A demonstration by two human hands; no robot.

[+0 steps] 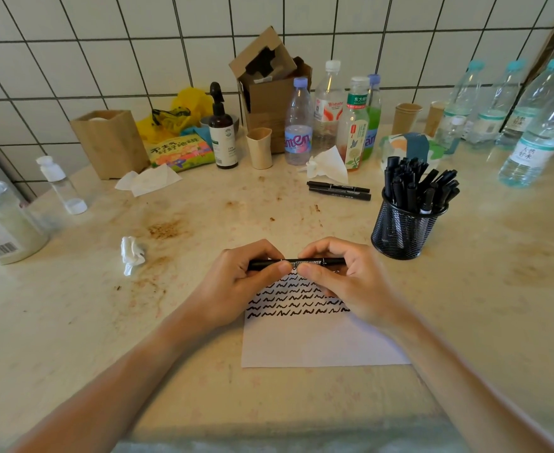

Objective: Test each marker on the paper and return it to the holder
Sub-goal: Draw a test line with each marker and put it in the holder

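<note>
A black marker (305,263) lies level between both hands, above the top edge of the white paper (315,341). My left hand (236,286) grips its left end, and my right hand (344,279) grips its right half. The paper's upper part carries several rows of black squiggles. A black mesh holder (403,230) packed with several black markers stands to the right of my hands. Two more black markers (339,190) lie side by side on the table behind the paper.
A crumpled tissue (132,253) lies left of my hands. A clear jar (3,223) and a small bottle (61,186) stand at the far left. Several drink bottles (328,116), cups, a cardboard box (269,89) and a wooden box (110,142) line the tiled wall.
</note>
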